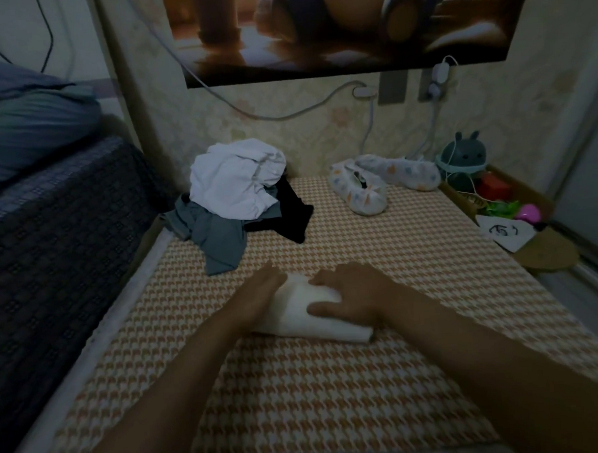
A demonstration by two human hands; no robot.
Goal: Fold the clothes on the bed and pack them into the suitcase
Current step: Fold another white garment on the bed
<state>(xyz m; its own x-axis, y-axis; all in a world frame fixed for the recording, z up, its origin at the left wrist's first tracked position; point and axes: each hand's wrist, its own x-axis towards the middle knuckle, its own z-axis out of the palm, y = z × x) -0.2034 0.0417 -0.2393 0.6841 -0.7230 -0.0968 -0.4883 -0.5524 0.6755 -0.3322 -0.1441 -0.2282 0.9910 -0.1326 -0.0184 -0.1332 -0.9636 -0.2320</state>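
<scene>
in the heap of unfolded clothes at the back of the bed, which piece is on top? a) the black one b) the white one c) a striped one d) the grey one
b: the white garment lies over the grey one and the black one; the folded white cloth nearer the camera lies apart from the heap.

On bed (332, 396): folded white garment (296, 307) lying flat; crumpled pile (236, 191) (white over grey and black) beyond it, apart.

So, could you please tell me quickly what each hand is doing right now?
Left hand: open, fingers straight, pressing the white cloth.
Right hand: closed, gripping the white cloth.
</scene>
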